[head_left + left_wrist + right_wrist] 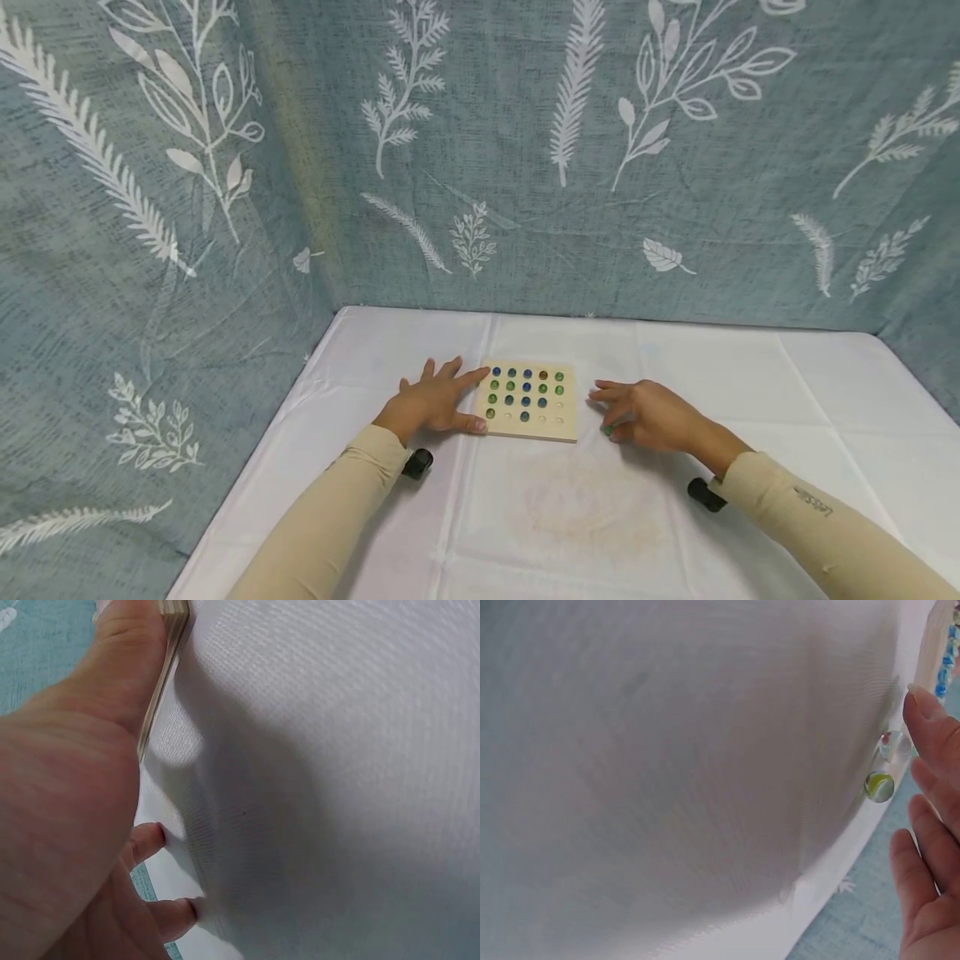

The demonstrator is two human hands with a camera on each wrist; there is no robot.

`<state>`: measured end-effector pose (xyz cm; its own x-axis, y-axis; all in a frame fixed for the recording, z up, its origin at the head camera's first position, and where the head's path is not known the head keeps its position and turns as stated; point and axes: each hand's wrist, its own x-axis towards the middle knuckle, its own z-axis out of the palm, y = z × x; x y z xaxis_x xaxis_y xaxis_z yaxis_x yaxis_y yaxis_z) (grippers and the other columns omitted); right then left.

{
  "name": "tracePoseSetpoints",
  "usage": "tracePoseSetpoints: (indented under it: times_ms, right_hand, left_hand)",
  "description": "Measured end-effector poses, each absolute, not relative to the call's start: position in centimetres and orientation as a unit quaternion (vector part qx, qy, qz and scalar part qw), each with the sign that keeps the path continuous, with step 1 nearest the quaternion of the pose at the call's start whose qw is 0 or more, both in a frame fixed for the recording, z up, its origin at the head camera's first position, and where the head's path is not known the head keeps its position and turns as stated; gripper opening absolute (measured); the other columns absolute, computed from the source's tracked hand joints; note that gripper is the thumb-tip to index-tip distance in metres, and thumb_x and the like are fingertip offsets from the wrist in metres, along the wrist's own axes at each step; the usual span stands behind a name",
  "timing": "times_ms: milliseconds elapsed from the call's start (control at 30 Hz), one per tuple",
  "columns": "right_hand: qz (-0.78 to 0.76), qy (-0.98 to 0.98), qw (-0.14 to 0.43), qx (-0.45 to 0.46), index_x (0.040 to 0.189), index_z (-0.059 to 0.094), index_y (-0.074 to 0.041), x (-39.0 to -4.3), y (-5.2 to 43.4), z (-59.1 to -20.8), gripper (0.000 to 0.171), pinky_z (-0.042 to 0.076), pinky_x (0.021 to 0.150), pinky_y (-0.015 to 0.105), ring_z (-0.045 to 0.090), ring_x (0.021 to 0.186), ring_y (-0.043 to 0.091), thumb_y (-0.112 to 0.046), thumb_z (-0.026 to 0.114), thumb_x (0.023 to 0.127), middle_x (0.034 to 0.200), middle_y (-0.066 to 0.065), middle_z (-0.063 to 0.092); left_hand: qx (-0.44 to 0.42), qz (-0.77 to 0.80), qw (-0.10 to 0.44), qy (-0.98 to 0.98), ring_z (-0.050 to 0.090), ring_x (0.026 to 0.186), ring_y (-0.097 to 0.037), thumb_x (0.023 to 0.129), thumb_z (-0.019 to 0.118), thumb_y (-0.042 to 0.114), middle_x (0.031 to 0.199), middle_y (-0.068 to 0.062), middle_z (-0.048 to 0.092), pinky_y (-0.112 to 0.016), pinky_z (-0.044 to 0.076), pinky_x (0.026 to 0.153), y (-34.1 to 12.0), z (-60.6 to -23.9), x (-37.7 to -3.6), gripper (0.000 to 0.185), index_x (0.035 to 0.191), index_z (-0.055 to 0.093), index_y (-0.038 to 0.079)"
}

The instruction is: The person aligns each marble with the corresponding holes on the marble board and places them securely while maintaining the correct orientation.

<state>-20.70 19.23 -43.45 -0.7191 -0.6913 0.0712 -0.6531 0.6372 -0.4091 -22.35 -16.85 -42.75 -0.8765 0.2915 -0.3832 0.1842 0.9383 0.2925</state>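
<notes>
A: Where does the work stand?

B: It looks like filling the wooden board with marbles. Most holes hold blue or green ones; a few near the right hand's side look bare. The left hand lies flat with straight fingers, thumb against the board's edge, steadying it.

A: And the right hand?

B: Relaxed and holding nothing, just beside the board. Two loose marbles sit on the tabletop under its fingertips.

A: So the next move?

B: I'd judge a fine pinch on one marble, since they roll easily.

A: Any room?

B: Plenty of bare cloth beyond and behind both hands; the fabric walls stand well apart.
</notes>
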Motion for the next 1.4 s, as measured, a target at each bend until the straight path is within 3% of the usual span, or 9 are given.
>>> tracePoseSetpoints:
  times_ms: [633, 1133, 1400]
  right_hand:
    - [-0.224, 0.900, 0.039, -0.372, 0.099, 0.086, -0.013, -21.1, 18.4, -43.4, 0.020, 0.052, 0.107, 0.056, 0.057, 0.140, 0.040, -0.004, 0.086, 0.081, 0.140, 0.016, 0.069]
    - [-0.231, 0.890, 0.023, -0.392, 0.101, 0.085, -0.009, -21.4, 16.8, -43.1, 0.021, 0.057, 0.102, 0.049, 0.057, 0.140, 0.039, -0.002, 0.085, 0.081, 0.141, 0.019, 0.067]
    - [-0.243, 0.883, 0.030, -0.401, 0.101, 0.085, -0.011, -21.6, 15.7, -43.4, 0.020, 0.052, 0.108, 0.053, 0.053, 0.144, 0.040, -0.004, 0.085, 0.082, 0.144, 0.020, 0.064]
  left_hand:
    - [0.123, 0.119, 0.218, 0.961, -0.001, 0.161, -0.053, 0.089, 0.075, 0.059, 0.178, -0.012, 0.007, -0.083, 0.012, 0.118, -16.5, -42.3, -22.6, 0.097, 0.167, 0.021, 0.039]
    - [0.125, 0.116, 0.219, 0.961, -0.002, 0.160, -0.054, 0.089, 0.074, 0.060, 0.178, -0.012, 0.007, -0.083, 0.012, 0.118, -16.4, -42.4, -22.4, 0.097, 0.167, 0.020, 0.039]
    - [0.127, 0.113, 0.220, 0.961, -0.001, 0.160, -0.054, 0.090, 0.073, 0.060, 0.178, -0.012, 0.006, -0.084, 0.013, 0.117, -16.7, -42.6, -22.3, 0.096, 0.167, 0.019, 0.039]
